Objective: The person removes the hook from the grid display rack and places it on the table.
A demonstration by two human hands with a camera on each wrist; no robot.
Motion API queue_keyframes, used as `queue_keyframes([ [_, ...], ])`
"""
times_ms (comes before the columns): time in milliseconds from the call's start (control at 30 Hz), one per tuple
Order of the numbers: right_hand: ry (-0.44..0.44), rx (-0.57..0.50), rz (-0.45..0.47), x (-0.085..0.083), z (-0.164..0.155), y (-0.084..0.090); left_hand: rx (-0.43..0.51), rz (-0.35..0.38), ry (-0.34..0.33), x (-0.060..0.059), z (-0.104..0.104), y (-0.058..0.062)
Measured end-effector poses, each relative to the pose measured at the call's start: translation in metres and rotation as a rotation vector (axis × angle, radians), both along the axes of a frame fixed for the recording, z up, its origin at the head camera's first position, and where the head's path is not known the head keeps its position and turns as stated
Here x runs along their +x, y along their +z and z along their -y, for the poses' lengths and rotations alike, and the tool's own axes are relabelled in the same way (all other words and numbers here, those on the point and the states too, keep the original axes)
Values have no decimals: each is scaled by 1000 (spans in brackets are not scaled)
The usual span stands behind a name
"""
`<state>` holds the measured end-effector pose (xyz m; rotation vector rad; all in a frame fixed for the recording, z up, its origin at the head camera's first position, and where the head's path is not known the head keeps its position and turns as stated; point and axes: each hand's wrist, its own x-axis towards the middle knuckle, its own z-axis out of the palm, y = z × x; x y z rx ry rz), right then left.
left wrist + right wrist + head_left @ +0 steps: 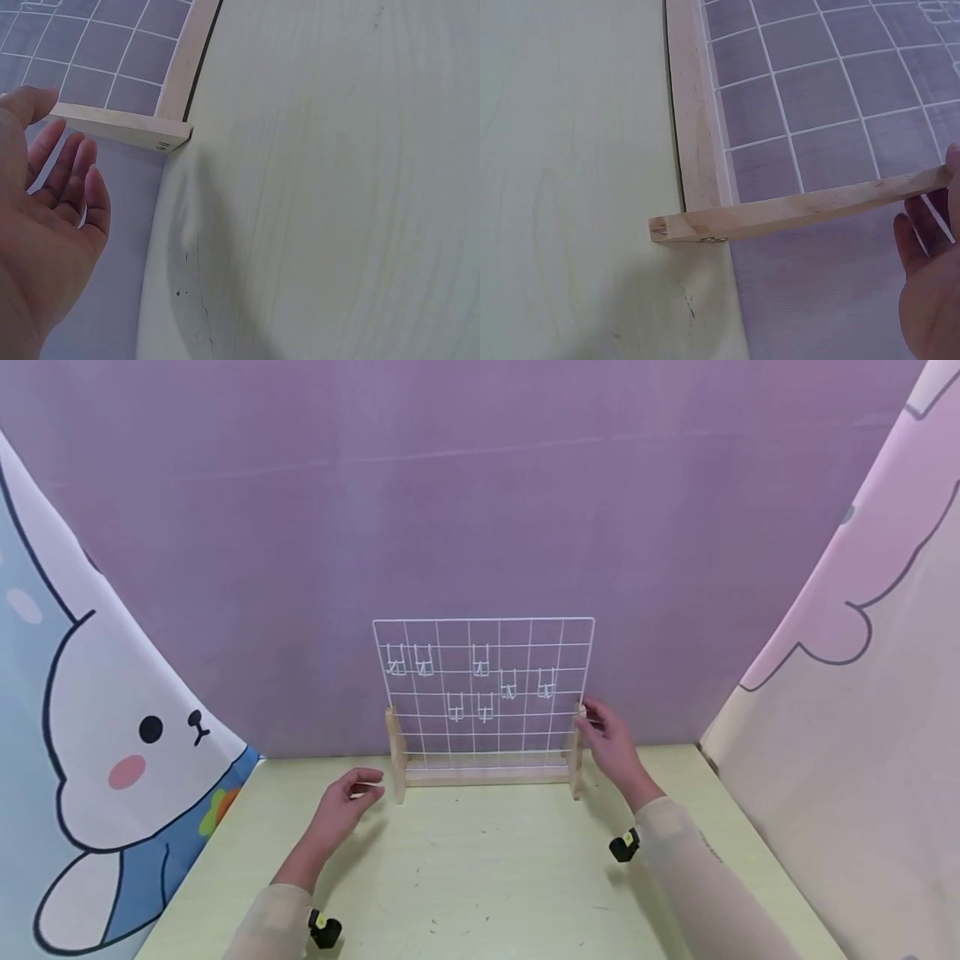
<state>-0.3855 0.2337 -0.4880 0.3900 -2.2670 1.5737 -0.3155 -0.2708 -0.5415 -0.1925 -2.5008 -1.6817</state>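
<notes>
A white wire grid rack stands upright in a pale wooden base (487,780) at the table's back, with several small white wire hooks (481,672) hung on its mesh. My right hand (613,750) is at the top of the right wooden post (810,210), thumb on one side and fingers on the other, pinching it. Just left of the left wooden post (120,124), my left hand (347,802) holds nothing. Its fingers (71,169) are loosely bent and apart from the post in the head view.
The pale yellow table (480,868) carries small dark marks near its middle. Behind the rack hangs a purple cloth backdrop (480,510). A printed cartoon panel (150,793) flanks the left side, and a pink and cream panel (847,760) the right.
</notes>
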Motion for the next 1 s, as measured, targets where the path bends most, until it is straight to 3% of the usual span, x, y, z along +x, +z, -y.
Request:
queue_keyframes([
  [333,-6,-146,-22,-6,9,-14,3,-8,21,3,-4,0],
  [633,2,-161,-14,-3,15,-15,9,-39,3,1,-7,7],
  [833,15,-141,15,9,22,0,19,-43,5,-4,-10,14],
  [1000,-4,-105,10,1,18,-16,-2,-69,5,-11,-12,29],
])
